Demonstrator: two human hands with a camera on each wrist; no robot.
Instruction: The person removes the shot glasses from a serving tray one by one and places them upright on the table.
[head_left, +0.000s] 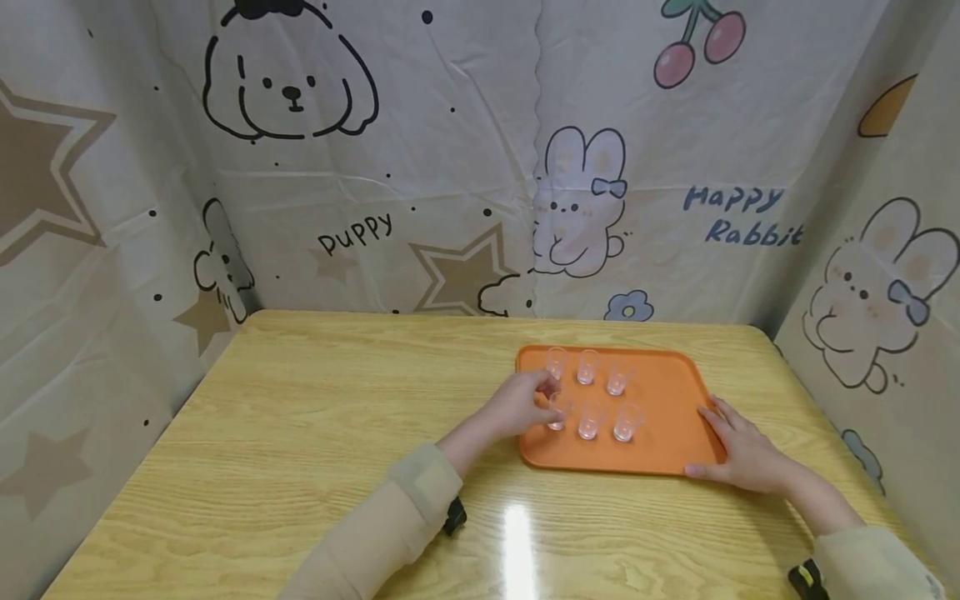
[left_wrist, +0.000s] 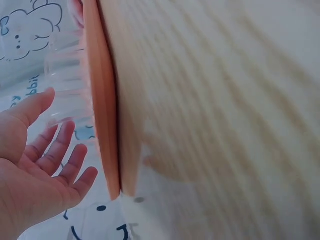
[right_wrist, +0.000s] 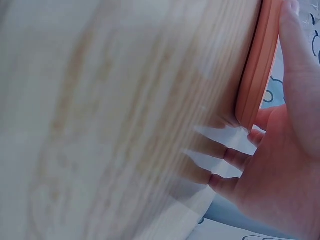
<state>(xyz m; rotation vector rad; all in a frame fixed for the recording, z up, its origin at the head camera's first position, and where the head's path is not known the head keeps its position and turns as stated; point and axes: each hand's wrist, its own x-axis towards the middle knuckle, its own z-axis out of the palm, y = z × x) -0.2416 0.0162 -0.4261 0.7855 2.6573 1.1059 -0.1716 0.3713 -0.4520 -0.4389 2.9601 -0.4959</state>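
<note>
Small clear cups stand upright in two rows on an orange tray [head_left: 667, 375]. The left hand [head_left: 522, 404] reaches over the tray's left side, thumb and fingers spread apart around the near-left cup [head_left: 556, 419]. Seen from the left wrist, the left hand [left_wrist: 45, 165] has loose, parted fingers beside the clear cups [left_wrist: 67, 75]; whether the thumb touches one I cannot tell. At the tray's near right corner rests the right hand [head_left: 746, 454], its thumb at the front rim and its fingers along the right rim. Some right-hand fingers [right_wrist: 235, 157] reach down to the table.
The tray lies on a wood-grain table [head_left: 315, 400], towards its right half. Cloth with cartoon prints [head_left: 450, 167] hangs behind the table and along both sides. Dark devices are strapped at both wrists, below the sleeves [head_left: 397, 508].
</note>
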